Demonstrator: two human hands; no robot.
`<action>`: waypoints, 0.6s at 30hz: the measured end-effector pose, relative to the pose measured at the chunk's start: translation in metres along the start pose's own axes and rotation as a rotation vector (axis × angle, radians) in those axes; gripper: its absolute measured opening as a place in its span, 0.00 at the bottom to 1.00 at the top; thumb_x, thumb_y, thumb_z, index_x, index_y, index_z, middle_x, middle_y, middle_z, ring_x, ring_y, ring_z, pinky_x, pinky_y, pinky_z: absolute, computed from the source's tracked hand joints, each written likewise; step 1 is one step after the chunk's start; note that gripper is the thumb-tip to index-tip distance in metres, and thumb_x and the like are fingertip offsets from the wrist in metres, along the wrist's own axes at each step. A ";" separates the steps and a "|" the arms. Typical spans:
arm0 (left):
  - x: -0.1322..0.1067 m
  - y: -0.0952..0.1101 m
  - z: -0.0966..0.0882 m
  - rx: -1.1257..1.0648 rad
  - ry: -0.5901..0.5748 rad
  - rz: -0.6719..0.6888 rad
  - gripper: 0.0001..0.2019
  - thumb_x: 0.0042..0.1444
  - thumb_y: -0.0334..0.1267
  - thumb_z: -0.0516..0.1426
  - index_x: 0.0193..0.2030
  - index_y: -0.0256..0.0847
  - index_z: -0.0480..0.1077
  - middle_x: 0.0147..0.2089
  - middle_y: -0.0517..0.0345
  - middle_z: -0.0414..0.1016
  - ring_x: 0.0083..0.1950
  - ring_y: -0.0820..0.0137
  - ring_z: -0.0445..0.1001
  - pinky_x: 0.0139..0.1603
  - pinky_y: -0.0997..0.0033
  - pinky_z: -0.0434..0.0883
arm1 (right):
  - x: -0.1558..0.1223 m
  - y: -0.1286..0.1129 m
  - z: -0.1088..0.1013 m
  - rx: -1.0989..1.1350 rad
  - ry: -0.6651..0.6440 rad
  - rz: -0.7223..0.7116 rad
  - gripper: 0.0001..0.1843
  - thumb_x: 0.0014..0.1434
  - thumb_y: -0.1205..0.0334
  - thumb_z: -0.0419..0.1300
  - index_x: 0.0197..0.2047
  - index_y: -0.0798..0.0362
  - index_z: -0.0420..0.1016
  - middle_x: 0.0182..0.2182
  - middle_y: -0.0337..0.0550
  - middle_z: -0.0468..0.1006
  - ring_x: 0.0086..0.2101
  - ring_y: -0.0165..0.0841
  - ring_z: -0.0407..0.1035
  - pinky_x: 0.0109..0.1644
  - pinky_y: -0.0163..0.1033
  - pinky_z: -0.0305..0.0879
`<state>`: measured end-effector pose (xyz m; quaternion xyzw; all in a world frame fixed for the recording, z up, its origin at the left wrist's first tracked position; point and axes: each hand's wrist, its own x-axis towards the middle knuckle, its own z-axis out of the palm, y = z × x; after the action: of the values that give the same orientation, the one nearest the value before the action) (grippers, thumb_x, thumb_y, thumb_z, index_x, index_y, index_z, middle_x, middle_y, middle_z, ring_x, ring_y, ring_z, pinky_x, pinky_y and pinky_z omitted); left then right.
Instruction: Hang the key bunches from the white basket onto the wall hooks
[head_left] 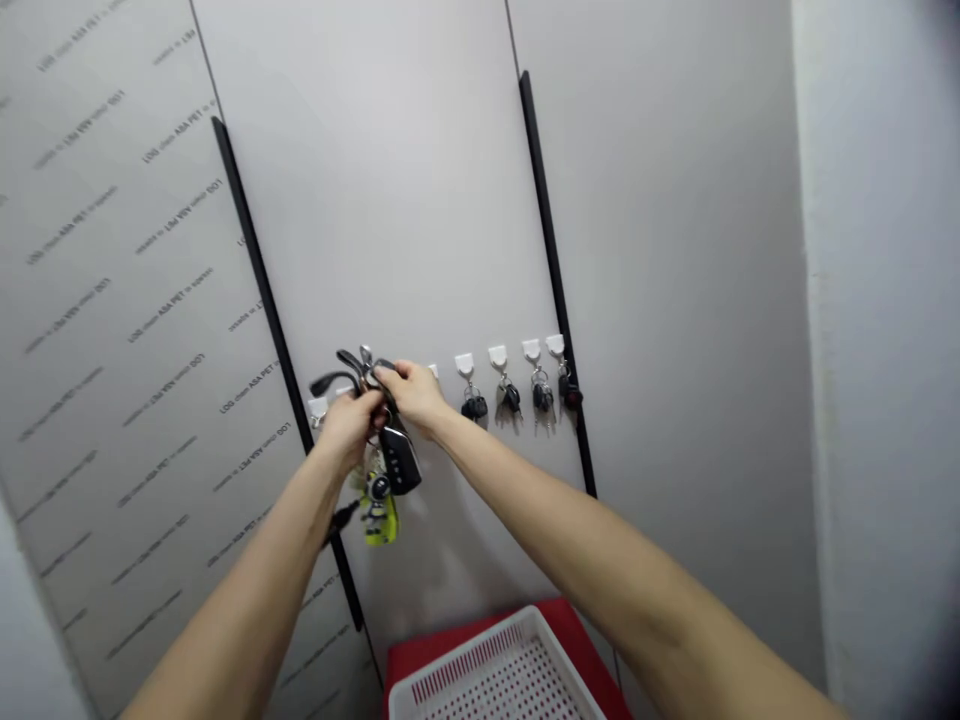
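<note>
In front of the cabinet door, my left hand (351, 425) and my right hand (414, 395) meet at a bunch of keychains. Both are closed, fingers around the rings and straps at its top. A black car key fob (400, 460) hangs below my fingers. Beside it dangle an astronaut charm (377, 488) and a bright yellow-green tag (384, 532). Black strap loops (335, 381) stick out to the upper left. Partly hidden behind my hands are white hooks; one hook (318, 408) shows left of my left hand.
To the right, several key bunches (474, 405) hang from white adhesive hooks (498, 356) on the grey cabinet doors. Long black handles (544, 200) run down the doors. Below stands a white perforated basket (480, 660) on a red surface (581, 640). A wall (885, 300) bounds the right.
</note>
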<state>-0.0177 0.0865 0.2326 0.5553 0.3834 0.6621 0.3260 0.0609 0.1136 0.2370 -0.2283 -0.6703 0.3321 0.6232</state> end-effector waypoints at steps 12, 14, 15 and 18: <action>-0.124 -0.131 0.012 0.514 -0.312 -0.328 0.10 0.37 0.42 0.49 0.16 0.36 0.62 0.14 0.62 0.62 0.20 0.72 0.62 0.22 0.75 0.60 | -0.165 0.098 -0.048 -0.219 -0.034 0.335 0.10 0.44 0.62 0.50 0.27 0.57 0.68 0.22 0.36 0.67 0.25 0.24 0.58 0.26 0.27 0.53; -0.138 -0.155 0.013 0.556 -0.413 -0.382 0.11 0.37 0.43 0.49 0.20 0.37 0.65 0.21 0.59 0.68 0.27 0.67 0.66 0.30 0.72 0.63 | -0.189 0.119 -0.057 -0.261 -0.036 0.436 0.10 0.43 0.62 0.50 0.26 0.57 0.69 0.22 0.36 0.68 0.25 0.24 0.58 0.26 0.27 0.53; -0.143 -0.164 0.014 0.555 -0.456 -0.405 0.11 0.36 0.43 0.50 0.22 0.37 0.66 0.24 0.58 0.69 0.31 0.66 0.67 0.33 0.70 0.63 | -0.199 0.127 -0.062 -0.278 -0.049 0.485 0.10 0.43 0.62 0.50 0.26 0.57 0.70 0.22 0.36 0.68 0.24 0.24 0.59 0.25 0.27 0.52; -0.155 -0.182 0.016 0.504 -0.589 -0.460 0.14 0.36 0.42 0.51 0.30 0.38 0.67 0.33 0.56 0.71 0.38 0.65 0.66 0.40 0.69 0.62 | -0.220 0.148 -0.074 -0.318 -0.111 0.597 0.12 0.43 0.60 0.51 0.27 0.57 0.70 0.21 0.36 0.69 0.22 0.23 0.58 0.23 0.27 0.51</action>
<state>0.0252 0.0457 0.0006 0.6826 0.5370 0.2721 0.4144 0.1438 0.0669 -0.0218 -0.4903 -0.6502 0.4032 0.4175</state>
